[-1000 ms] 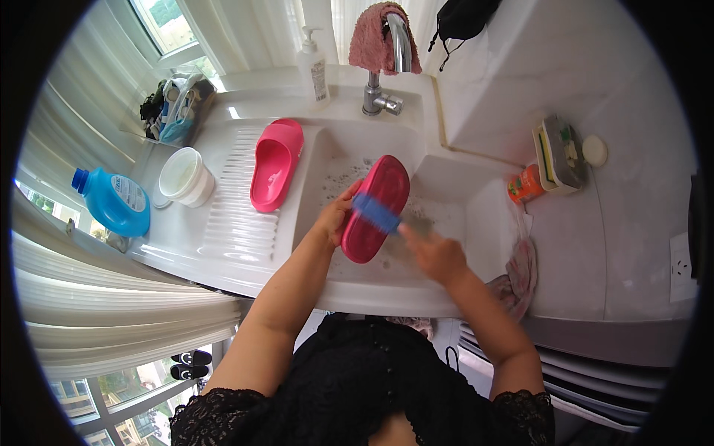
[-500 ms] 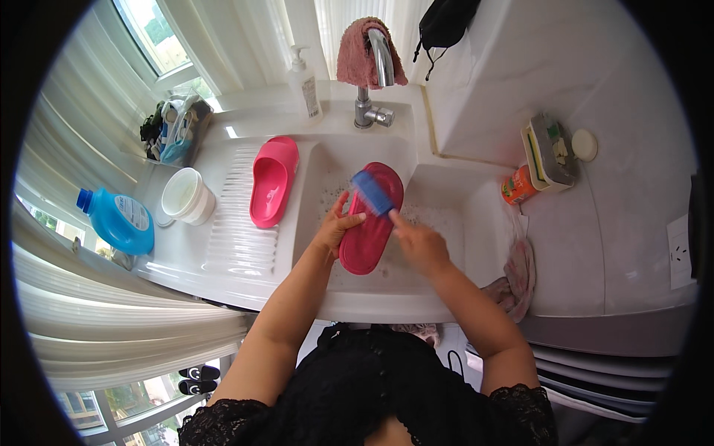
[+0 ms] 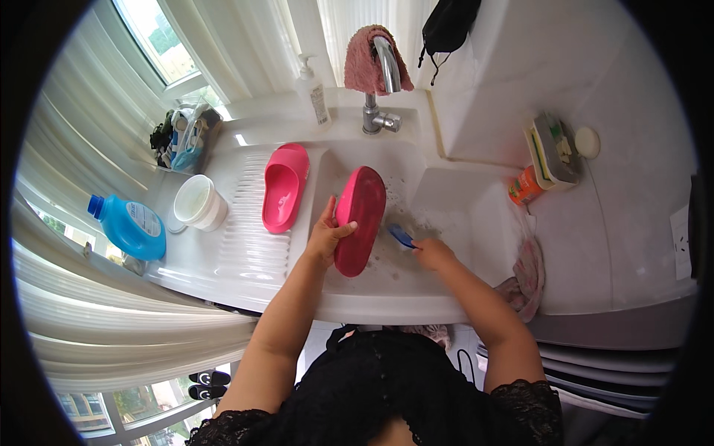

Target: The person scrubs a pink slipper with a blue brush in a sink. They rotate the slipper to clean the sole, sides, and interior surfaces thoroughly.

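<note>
In a curtained, windowed room's white sink (image 3: 461,193), hands grip a slipper (image 3: 360,220) and, seemingly, a blue brush (image 3: 401,236).

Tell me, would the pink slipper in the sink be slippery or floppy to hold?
Probably slippery: the pink rubbery slipper lies in a white sink flecked with suds. It likely bends only a little, since it keeps its shape on edge in the left hand. It looks light; that one hand steadies it.

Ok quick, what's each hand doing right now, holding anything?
Left hand: closed on the dark pink slipper, holding it in the sink.
Right hand: closed on the blue brush, beside the slipper.
</note>
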`<state>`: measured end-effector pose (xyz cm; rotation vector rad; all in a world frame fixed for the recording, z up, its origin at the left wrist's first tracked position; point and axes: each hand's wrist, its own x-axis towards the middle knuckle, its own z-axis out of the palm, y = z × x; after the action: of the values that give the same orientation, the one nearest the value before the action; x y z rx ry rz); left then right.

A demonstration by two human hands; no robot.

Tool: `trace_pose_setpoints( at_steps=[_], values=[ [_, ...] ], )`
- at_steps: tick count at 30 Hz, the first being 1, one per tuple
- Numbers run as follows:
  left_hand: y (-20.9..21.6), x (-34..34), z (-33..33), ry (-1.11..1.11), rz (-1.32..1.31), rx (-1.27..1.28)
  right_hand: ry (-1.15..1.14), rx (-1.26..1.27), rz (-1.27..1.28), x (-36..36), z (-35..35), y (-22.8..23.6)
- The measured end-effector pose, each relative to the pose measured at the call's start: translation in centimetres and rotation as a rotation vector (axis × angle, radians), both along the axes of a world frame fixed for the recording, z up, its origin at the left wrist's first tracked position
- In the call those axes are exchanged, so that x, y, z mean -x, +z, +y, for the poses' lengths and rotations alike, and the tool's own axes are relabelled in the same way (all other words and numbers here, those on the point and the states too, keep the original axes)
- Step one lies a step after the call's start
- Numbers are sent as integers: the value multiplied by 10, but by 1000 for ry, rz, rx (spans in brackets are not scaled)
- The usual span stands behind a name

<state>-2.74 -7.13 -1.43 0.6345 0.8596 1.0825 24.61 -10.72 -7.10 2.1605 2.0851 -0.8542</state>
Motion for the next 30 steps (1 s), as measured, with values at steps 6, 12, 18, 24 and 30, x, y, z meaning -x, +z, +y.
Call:
trace_pose_setpoints(
  at_steps=[6, 12, 18, 24, 30],
  values=[
    [7, 5, -7, 22, 36, 84, -126, -272, 307, 24, -28, 100],
    [5, -7, -7, -53, -22, -27, -64, -592, 326, 62, -21, 105],
    [8, -14, -8, 16, 26, -215, 0, -658, 238, 78, -30, 123],
    [5, -22, -13, 103, 188, -408, -114, -632, 349, 57, -16, 120],
    [-3, -19, -13, 147, 615, -595, -164, -607, 451, 55, -28, 139]
  ],
)
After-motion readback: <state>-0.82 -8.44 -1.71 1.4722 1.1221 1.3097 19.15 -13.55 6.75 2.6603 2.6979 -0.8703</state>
